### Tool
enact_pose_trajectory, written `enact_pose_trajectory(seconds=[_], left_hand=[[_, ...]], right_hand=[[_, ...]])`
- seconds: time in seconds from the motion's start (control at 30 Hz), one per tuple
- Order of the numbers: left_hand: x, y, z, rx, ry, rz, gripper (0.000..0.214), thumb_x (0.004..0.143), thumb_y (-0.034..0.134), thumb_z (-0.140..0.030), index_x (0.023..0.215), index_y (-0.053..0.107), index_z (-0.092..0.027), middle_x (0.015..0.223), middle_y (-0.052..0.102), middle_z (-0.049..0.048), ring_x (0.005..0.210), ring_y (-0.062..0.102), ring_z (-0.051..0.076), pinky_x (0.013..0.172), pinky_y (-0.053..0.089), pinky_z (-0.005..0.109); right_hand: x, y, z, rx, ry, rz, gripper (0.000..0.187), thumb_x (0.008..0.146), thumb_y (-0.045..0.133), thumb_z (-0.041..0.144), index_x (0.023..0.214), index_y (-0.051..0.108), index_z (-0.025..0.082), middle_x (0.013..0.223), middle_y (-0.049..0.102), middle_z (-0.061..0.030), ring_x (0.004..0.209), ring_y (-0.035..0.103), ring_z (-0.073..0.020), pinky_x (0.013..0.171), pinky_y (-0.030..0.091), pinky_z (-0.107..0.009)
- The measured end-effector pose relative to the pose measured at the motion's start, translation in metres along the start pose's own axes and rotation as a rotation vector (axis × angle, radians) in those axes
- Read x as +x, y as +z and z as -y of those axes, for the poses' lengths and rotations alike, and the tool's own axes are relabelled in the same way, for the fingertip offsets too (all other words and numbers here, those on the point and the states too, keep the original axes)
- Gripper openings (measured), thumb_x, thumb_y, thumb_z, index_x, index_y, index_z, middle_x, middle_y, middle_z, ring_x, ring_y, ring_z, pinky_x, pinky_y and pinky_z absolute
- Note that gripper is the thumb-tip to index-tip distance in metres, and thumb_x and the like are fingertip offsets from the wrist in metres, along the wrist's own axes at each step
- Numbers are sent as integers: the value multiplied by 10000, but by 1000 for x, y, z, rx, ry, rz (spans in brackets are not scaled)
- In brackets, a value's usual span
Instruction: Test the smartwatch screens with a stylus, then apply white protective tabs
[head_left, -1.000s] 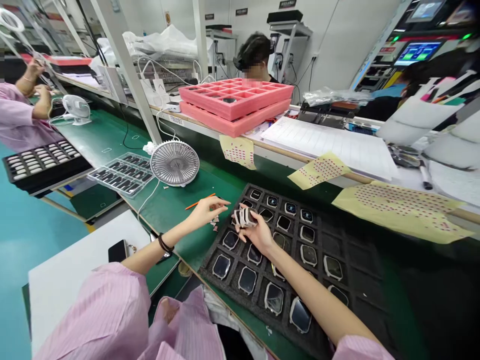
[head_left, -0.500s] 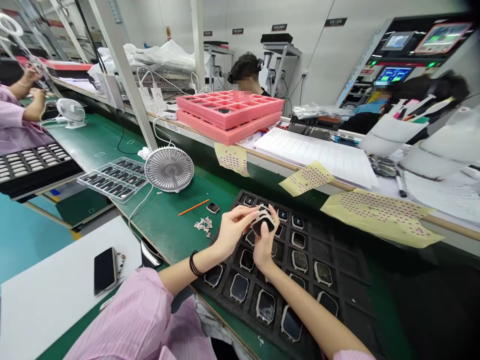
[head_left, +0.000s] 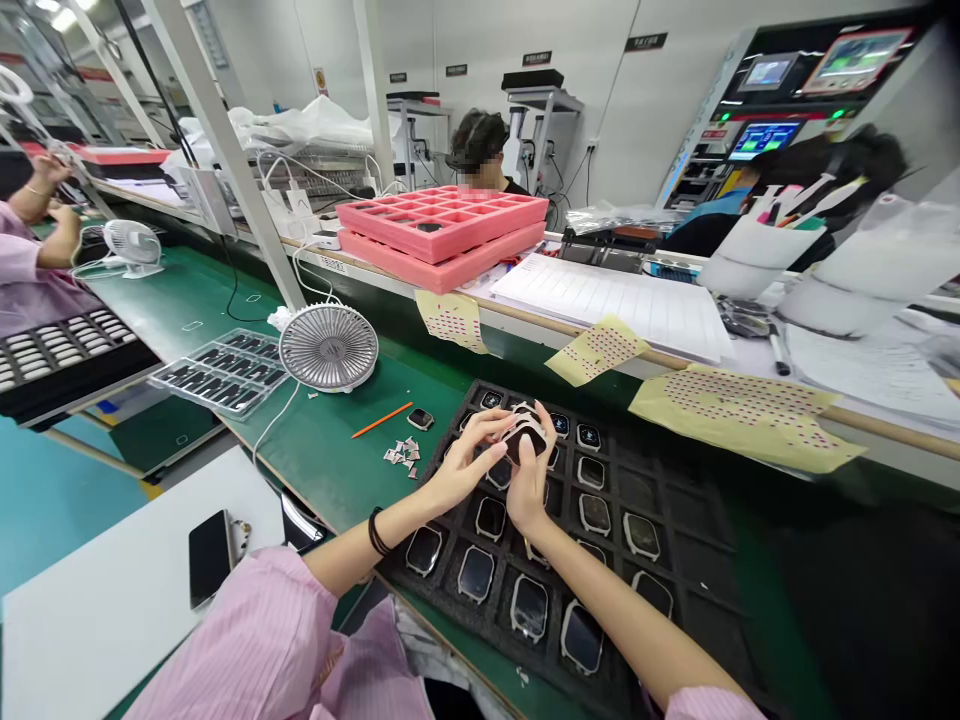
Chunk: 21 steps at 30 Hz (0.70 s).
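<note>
A smartwatch case with a dark screen and pale frame is held up over the black foam tray. My right hand is closed round it, thumb across the screen and fingers behind. From the left, my left hand grips the watch's near side, its thumb and fingertips at the edge. Part of the watch is hidden by the fingers. Several more watch cases, such as a dark-screened watch, lie in the tray's compartments, and a few at the back have lit screens.
Left of the tray lie an orange stick, a single watch and a pile of small pale pieces. A fan stands behind them. Pink foam trays rest on the shelf. Another person's hands are far left.
The left thumb and fingers have spread slightly apart at the watch's edge. The right hand keeps its hold. The whole view has shifted a little.
</note>
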<state>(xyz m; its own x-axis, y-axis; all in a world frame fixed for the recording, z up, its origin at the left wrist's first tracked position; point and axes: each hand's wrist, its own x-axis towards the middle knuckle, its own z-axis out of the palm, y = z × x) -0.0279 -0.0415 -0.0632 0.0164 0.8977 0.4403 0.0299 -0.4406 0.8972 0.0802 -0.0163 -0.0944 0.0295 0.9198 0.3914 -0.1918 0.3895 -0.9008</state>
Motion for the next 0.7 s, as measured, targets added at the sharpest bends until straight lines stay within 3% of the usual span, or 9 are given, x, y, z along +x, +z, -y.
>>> enact_pose_trajectory(seconds=[0.17, 0.4, 0.57, 0.7], left_hand=[[-2, -19, 3, -91, -168, 73, 458, 891, 566, -516, 1251, 652, -246, 1412, 560, 59, 1396, 397, 274, 1185, 273, 427], [-8, -38, 0, -115, -385, 230, 556, 872, 628, -436, 1393, 518, -277, 1469, 500, 47, 1349, 458, 269, 1156, 326, 429], [-16, -56, -2, -109, -388, 332, 617, 868, 644, -392, 1441, 443, -287, 1448, 522, 70, 1346, 470, 246, 1135, 350, 432], [-22, -74, -15, 56, -385, 512, 732, 874, 654, -288, 1509, 289, -293, 1315, 636, 104, 1256, 564, 221, 1075, 413, 424]], right_hand=[[2, 3, 6, -97, -39, 39, 531, 939, 388, 474, 1423, 371, 256, 1375, 476, -97, 1233, 494, -227, 1036, 405, -435], [-2, 6, 3, -57, 32, 93, 576, 936, 406, 491, 1444, 355, 223, 1194, 585, -105, 1017, 577, -224, 896, 482, -404], [-7, 7, 2, 60, 128, 220, 622, 929, 409, 500, 1488, 292, 254, 1022, 631, -65, 711, 579, -190, 728, 527, -381], [-9, 8, 1, 151, 248, 335, 632, 912, 424, 511, 1486, 291, 283, 960, 621, -45, 570, 516, -160, 575, 511, -346]])
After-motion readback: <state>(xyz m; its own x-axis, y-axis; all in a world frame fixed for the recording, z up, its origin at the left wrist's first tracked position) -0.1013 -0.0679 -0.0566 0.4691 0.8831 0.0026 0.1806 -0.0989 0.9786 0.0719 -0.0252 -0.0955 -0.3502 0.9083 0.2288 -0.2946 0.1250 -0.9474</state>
